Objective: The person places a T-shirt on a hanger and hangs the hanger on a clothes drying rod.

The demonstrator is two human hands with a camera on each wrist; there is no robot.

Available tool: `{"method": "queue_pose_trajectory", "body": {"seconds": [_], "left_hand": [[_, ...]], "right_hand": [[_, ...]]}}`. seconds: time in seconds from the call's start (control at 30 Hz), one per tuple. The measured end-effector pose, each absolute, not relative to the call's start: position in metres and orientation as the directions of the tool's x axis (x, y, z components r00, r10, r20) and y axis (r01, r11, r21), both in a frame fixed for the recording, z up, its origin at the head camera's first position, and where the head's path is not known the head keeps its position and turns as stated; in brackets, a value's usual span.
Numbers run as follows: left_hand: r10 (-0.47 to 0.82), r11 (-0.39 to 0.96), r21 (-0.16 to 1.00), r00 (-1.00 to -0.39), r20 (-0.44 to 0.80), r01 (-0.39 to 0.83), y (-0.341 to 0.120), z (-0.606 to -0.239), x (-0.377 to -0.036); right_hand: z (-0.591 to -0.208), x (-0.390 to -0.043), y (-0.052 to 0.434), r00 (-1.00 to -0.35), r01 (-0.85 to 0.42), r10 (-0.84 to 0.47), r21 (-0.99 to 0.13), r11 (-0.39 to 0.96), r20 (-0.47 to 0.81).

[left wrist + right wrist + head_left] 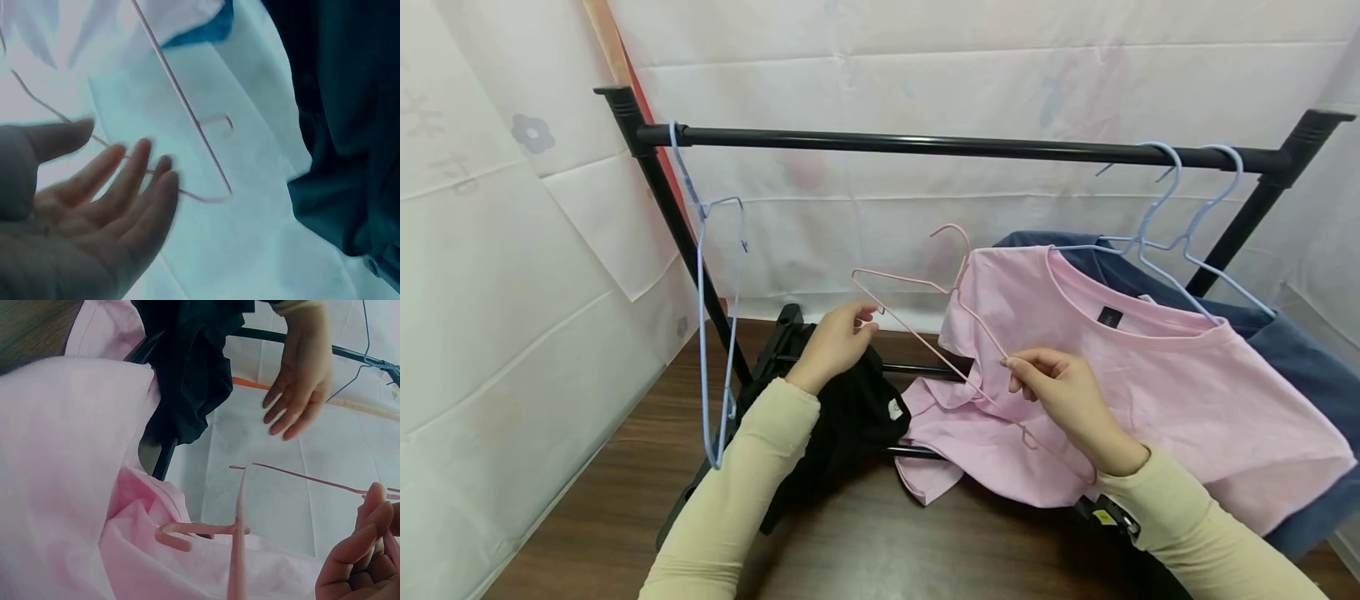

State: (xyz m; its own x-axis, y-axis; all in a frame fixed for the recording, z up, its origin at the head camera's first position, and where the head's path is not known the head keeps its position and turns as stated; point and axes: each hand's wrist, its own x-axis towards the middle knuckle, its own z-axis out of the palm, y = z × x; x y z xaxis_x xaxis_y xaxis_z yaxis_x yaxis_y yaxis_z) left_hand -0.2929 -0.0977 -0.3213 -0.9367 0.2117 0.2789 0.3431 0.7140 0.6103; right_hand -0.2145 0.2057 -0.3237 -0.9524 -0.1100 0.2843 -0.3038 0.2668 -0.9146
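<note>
My right hand (1017, 367) pinches the lower wire of a pink wire hanger (902, 281) in front of a pink T-shirt (1157, 392), which hangs on a pale blue hanger (1150, 242). The pink hanger's hook (951, 235) points up, free of the rail. My left hand (850, 329) is at the hanger's left end. In the left wrist view the left hand (119, 162) has straight fingers with the pink hanger (187, 106) passing just beyond them. From the right wrist, the left hand (300, 381) shows spread, apart from the pink hanger (237, 512); the right hand's fingers (362, 550) curl on the wire.
A black clothes rail (962, 147) spans the view. One empty blue hanger (715, 333) hangs at its left end. A dark blue garment (1300, 350) hangs behind the pink shirt. A black garment (850, 417) lies on the lower bar. White sheets cover the walls; the floor is dark wood.
</note>
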Motion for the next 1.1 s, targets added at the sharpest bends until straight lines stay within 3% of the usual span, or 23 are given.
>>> {"method": "queue_pose_trajectory", "body": {"seconds": [0.17, 0.67, 1.1], "left_hand": [[0.238, 0.737, 0.614, -0.959, 0.153, 0.281, -0.108, -0.324, -0.313], [0.161, 0.769, 0.620, -0.986, 0.048, 0.156, -0.126, -0.346, -0.351], [0.176, 0.868, 0.490, -0.973, -0.146, 0.084, -0.127, -0.361, -0.361]], "right_hand": [[-0.324, -0.215, 0.206, -0.951, -0.307, -0.112, -0.915, 0.261, 0.287], [-0.327, -0.214, 0.206, -0.959, -0.282, -0.118, -0.917, 0.281, 0.258], [-0.329, -0.211, 0.205, -0.958, -0.282, -0.127, -0.917, 0.282, 0.255]]}}
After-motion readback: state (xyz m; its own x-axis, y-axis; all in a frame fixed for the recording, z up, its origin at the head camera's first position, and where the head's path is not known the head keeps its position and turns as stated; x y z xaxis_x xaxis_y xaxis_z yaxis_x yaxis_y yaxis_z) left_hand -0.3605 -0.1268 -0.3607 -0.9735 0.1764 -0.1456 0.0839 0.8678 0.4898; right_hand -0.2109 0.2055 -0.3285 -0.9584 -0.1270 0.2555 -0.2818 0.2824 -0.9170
